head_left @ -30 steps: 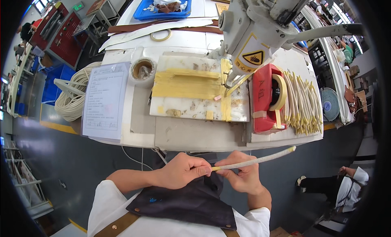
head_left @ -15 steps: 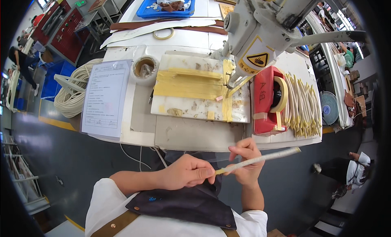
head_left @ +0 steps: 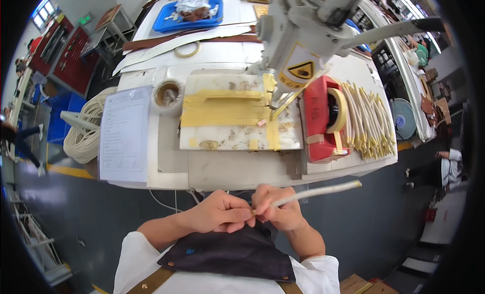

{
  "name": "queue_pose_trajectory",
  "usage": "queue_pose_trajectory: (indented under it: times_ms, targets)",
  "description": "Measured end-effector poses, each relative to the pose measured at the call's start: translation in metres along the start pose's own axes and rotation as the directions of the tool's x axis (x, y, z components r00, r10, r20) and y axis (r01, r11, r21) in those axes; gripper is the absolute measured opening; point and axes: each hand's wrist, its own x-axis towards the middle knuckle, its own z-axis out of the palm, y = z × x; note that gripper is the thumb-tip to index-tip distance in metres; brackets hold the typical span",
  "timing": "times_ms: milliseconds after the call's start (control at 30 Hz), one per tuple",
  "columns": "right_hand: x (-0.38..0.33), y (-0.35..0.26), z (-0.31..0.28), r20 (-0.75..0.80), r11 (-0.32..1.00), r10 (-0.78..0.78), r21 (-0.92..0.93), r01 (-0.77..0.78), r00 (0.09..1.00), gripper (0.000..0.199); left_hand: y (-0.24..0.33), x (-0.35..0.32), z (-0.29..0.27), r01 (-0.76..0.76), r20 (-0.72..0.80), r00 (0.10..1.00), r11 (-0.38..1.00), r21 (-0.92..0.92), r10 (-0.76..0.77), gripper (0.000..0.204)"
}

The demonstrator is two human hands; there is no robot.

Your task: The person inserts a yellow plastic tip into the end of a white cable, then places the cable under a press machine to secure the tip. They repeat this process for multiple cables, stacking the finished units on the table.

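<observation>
A yellow triangular warning label sits on the white sewing machine at twelve o'clock; a white printed paper sheet lies at nine o'clock.

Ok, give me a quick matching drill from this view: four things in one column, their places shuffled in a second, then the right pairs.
Things:
1. thin cream-coloured rod
2. red tape dispenser with a roll of tan tape
3. white printed paper sheet
4. blue plastic tray

Places:
A. far end of the table
B. left part of the table, beside the coil of pale cord
C. between the left hand and the right hand, below the table's near edge
D. right of the yellow-taped plate

Pairs: 1-C, 2-D, 3-B, 4-A
</observation>
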Motion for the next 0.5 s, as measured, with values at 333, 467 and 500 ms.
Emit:
queue_pose_trajectory:
  times_ms: [333,467,500]
  targets:
    - [0.039,-0.031,-0.017,-0.222,0.926,-0.192,-0.363,0.102,0.956,0.029,-0.029,-0.017,-0.006,-0.279,-0.494,0.755,0.894,0.352,0.43,0.026]
    - [0.062,-0.032,-0.026,-0.354,0.889,-0.251,-0.453,0.069,0.901,0.03,-0.031,-0.014,-0.009,-0.203,-0.422,0.475,0.562,0.802,0.773,0.024]
    - [0.07,-0.034,-0.03,-0.395,0.866,-0.239,-0.501,0.01,0.887,0.031,-0.029,-0.009,-0.011,-0.12,-0.306,0.395,0.379,0.918,0.866,0.024]
